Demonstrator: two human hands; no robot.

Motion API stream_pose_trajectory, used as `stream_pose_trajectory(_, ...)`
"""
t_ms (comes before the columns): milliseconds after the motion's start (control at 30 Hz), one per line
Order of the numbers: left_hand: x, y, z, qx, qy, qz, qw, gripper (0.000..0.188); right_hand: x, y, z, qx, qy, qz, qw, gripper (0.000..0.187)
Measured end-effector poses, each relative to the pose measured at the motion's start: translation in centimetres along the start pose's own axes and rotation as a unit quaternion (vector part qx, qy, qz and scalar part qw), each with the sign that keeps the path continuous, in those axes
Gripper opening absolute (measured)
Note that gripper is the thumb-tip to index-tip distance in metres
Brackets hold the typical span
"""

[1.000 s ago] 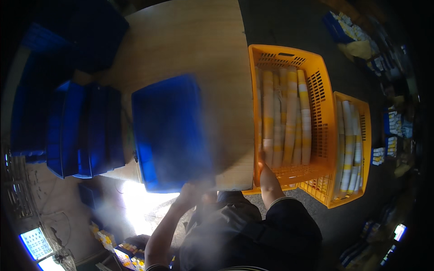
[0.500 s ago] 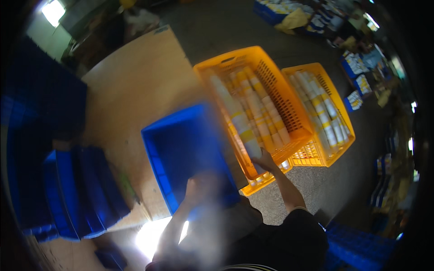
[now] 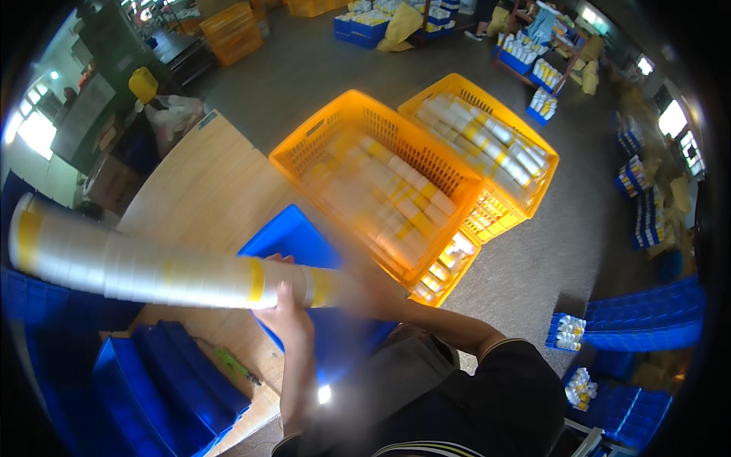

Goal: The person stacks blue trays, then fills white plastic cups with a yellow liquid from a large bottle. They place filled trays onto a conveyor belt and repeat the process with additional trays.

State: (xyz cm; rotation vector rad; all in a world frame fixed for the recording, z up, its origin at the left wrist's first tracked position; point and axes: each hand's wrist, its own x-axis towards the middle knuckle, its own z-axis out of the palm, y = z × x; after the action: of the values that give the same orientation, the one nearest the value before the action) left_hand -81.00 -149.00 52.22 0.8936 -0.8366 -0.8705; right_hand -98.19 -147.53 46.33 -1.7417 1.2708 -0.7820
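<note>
A long stack of nested white cup-like pieces with yellow bands [image 3: 183, 270] stretches across the left side, lifted above a wooden table. My left hand [image 3: 288, 308] is closed around it toward its right end, thumb on the near side. At that right end is my right hand [image 3: 373, 293], blurred, gripping the stack; its separate fingers do not show clearly. Beneath both hands sits a blue bin [image 3: 293, 228], partly hidden by the stack and my arms. To its right, a yellow-orange crate [image 3: 346, 107] holds several similar stacks, smeared by blur.
A second yellow-orange crate [image 3: 544, 183] of stacks stands beyond the first, with another crate [image 3: 434, 293] low down. The wooden table [image 3: 190, 175] lies under the bin. Blue bins [image 3: 152, 381] stand at the near left, beside a green tool [image 3: 234, 362]. Filled blue boxes [image 3: 362, 32] stand farther off.
A stack has come out of the nearer crate and swung left over the blue bin. My right hand has left the crate; my left hand has taken hold of the stack. The view has turned.
</note>
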Motion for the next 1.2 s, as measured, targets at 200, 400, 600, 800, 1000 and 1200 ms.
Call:
stream_pose_trajectory(200,-2.4,4.1,-8.9,-0.271,-0.142,-0.080,0.949,0.086,5.6,-2.2,5.5,0.151,0.107,-0.313,0.932,0.058)
stream_pose_trajectory(400,-3.6,6.1,-11.3,-0.202,0.076,-0.474,0.854,0.070,7.6,-2.7,10.6,0.256,-0.169,-0.231,0.923,0.056)
stream_pose_trajectory(600,-2.5,5.9,-9.0,-0.414,0.147,-0.497,0.749,0.056,11.0,-2.5,14.2,0.704,-0.170,0.281,0.629,0.031)
stream_pose_trajectory(800,0.8,5.8,-7.5,-0.297,0.074,-0.511,0.803,0.046,14.2,-3.3,13.7,0.651,-0.190,0.258,0.688,0.026)
stream_pose_trajectory(1000,3.6,5.7,-6.8,-0.330,0.085,-0.522,0.782,0.043,17.7,-3.5,13.1,0.605,-0.213,0.261,0.722,0.029)
stream_pose_trajectory(1200,2.6,2.1,-7.6,-0.376,0.112,-0.463,0.795,0.057,17.2,-1.0,13.6,0.608,-0.249,0.258,0.708,0.030)
